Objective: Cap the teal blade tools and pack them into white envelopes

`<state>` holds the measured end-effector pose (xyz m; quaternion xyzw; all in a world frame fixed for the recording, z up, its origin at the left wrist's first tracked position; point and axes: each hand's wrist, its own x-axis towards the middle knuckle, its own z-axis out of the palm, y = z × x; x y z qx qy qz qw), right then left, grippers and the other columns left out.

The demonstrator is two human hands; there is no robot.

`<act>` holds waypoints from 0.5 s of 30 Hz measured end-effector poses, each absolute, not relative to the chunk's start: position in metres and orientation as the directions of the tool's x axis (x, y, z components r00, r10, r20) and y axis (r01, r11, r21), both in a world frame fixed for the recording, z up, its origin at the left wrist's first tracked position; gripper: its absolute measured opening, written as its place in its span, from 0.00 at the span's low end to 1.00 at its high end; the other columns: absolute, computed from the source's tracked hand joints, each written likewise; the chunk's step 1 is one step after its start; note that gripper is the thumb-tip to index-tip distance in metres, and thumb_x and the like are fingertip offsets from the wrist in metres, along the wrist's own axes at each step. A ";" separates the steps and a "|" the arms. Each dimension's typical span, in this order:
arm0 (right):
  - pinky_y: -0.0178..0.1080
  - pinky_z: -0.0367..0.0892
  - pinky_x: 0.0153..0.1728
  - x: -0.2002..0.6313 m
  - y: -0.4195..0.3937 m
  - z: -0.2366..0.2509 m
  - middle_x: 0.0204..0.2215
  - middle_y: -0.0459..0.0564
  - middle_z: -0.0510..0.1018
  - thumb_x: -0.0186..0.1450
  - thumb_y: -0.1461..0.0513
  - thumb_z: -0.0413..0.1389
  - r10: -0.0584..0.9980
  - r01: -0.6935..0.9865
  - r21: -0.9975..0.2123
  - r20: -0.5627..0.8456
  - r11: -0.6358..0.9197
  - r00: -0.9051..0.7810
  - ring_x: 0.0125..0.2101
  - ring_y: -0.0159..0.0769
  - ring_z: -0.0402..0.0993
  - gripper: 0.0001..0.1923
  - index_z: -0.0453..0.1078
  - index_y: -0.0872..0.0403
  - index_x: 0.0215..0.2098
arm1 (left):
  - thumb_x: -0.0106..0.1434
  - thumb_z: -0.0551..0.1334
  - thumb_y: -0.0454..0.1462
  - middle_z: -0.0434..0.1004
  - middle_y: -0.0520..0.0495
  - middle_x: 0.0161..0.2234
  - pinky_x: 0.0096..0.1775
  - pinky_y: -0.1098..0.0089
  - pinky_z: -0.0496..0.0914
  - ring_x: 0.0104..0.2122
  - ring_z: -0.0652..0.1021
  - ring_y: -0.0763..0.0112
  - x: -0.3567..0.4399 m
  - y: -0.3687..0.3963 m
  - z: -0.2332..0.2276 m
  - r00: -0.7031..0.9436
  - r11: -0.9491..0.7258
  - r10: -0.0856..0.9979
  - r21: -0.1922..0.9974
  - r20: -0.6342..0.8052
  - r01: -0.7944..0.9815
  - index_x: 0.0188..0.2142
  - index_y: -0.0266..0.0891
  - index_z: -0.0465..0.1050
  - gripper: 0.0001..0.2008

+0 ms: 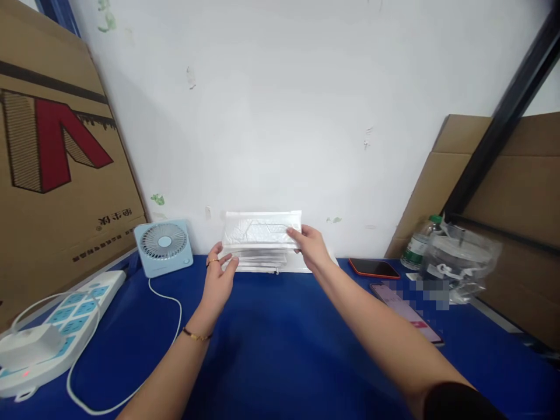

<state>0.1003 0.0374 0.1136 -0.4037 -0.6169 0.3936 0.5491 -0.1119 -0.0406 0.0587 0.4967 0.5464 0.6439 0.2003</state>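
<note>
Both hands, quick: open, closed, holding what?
Left hand: open, beside the packet stack; contact unclear.
Right hand: closed, holding the white packet by its right end.

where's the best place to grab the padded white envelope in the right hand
Likely its right short edge, from the right, pinched across its thickness: the envelope is flat, broad face toward the camera, and the right hand pinches it there.

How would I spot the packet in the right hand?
Find the blue table against the white wall. At the back, look for the pile of thin white packets. Your packet is above them, shiny and crinkled, its right end pinched by the right hand.
</note>
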 end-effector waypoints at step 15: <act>0.41 0.55 0.53 0.147 0.120 0.050 0.50 0.55 0.69 0.62 0.59 0.50 0.912 0.815 -0.440 0.332 0.377 -0.243 0.52 0.41 0.62 0.18 0.67 0.55 0.49 | 0.58 0.55 0.42 0.57 0.40 0.59 0.55 0.53 0.58 0.58 0.58 0.54 -0.127 0.018 0.011 -0.197 -0.059 0.806 0.407 0.559 0.912 0.56 0.40 0.59 0.26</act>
